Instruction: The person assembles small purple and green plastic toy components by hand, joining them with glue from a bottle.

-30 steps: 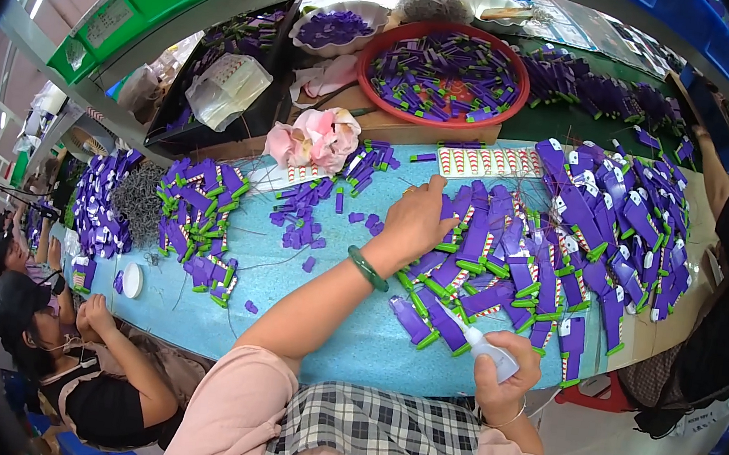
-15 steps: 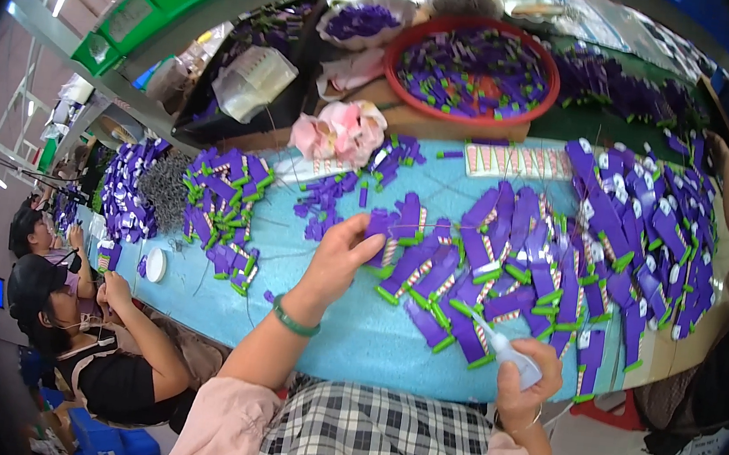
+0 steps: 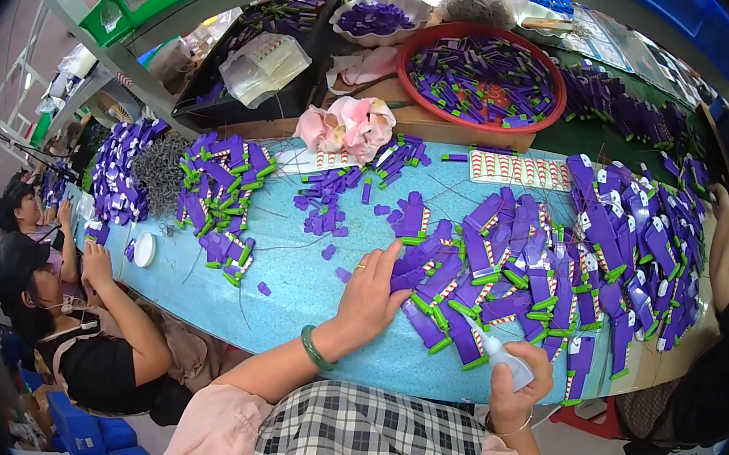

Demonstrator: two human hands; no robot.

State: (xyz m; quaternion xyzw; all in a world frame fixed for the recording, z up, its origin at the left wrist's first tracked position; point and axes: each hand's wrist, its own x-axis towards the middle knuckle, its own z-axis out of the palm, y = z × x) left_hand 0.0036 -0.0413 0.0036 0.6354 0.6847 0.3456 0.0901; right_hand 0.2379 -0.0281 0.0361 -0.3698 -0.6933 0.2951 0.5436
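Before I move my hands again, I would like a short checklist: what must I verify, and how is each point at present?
1. White squeeze bottle secure in the right hand: ok, fingers and thumb are around it.
2. Nozzle apart from the purple-and-green pieces: cannot tell, it overlaps them in this view.
3. Left hand free of any piece: cannot tell, its fingers are right beside a purple one.
4. Purple-and-green pieces lying singly: not ok, many overlap.
5. Red-striped sheet lying uncovered by hands: ok, beyond both.
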